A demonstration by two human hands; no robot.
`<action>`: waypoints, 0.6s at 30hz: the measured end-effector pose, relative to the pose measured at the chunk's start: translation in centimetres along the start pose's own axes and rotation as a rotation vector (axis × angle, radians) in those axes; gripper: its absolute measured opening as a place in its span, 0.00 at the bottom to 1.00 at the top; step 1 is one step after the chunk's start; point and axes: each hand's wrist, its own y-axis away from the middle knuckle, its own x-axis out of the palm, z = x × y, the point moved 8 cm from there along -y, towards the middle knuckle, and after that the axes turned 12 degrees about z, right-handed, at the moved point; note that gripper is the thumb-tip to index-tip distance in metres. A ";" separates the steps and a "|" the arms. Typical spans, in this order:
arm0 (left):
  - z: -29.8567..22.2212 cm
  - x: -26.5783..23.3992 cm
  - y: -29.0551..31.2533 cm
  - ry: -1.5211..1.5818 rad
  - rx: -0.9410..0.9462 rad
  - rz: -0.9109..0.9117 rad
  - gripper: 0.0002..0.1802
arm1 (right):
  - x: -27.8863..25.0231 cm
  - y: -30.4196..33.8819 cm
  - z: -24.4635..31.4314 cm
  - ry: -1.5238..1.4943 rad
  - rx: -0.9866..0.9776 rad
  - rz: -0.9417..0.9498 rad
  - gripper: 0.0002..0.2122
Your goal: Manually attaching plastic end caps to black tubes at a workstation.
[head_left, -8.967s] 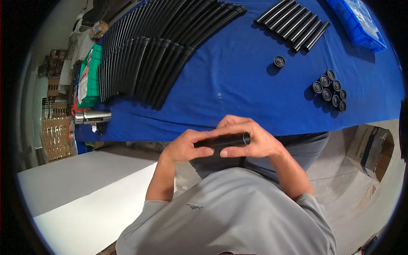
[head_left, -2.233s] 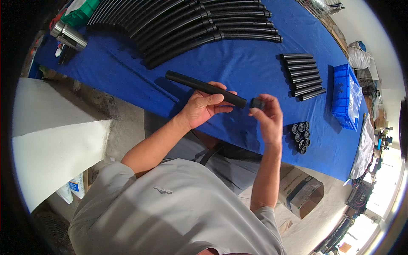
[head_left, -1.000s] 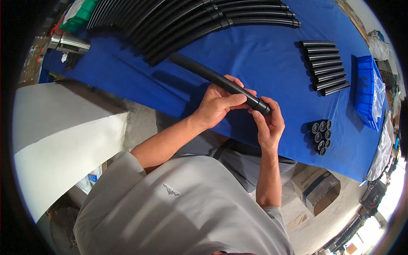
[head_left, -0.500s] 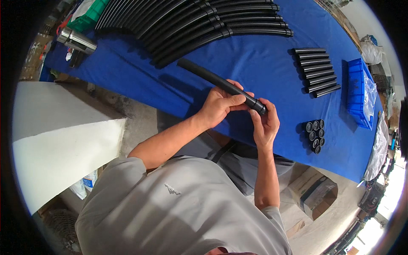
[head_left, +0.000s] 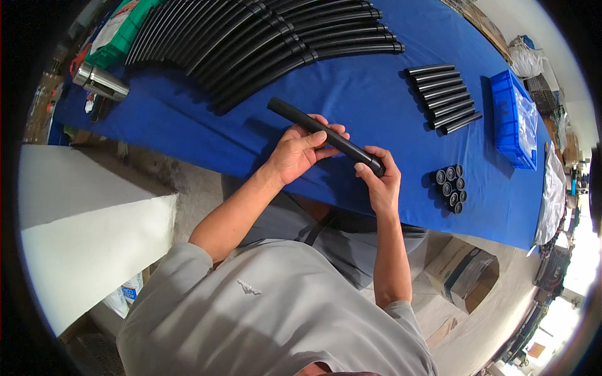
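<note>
Currently, the left hand [head_left: 297, 153] grips a black tube [head_left: 338, 140] mid-length; the right hand [head_left: 384, 182] pinches the tube's end cap [head_left: 377, 167].

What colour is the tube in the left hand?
The tube is plain black; it shows best in the head view.

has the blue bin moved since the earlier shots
No, not visibly. Against the row of short black tubes lying on the blue cloth, the blue bin keeps its place just to their right; only the camera's view shifted.
</note>
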 end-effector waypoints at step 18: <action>0.0 0.5 0.8 -0.013 -0.013 -0.041 0.11 | 0.8 0.6 2.2 0.451 -0.256 -0.050 0.15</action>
